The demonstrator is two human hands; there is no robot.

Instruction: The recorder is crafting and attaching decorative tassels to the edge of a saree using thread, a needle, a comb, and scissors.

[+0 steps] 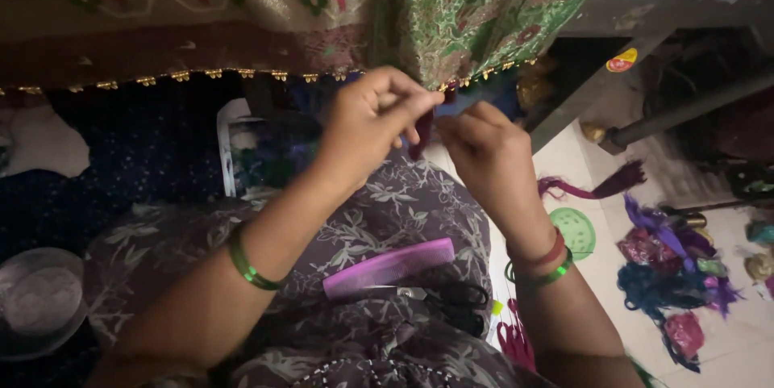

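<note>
My left hand (372, 118) and my right hand (484, 150) meet at the hem of a green patterned cloth (484, 13) that hangs from above. Both pinch a dark red thread tassel (422, 134) at the gold-beaded edge (484, 73). The left fingers grip its top near the hem; the right fingers hold it just beside. Green bangles circle both wrists, with a red one on the right. On my lap, over floral fabric, lie a pink comb (389, 267) and black scissors (447, 301).
A beige and maroon embroidered cloth (161, 25) hangs at the left. On the floor to the right lie a purple tassel (597, 186), a green round lid (574, 231) and a heap of coloured threads (673, 275). A steel bowl (39, 299) sits at the lower left.
</note>
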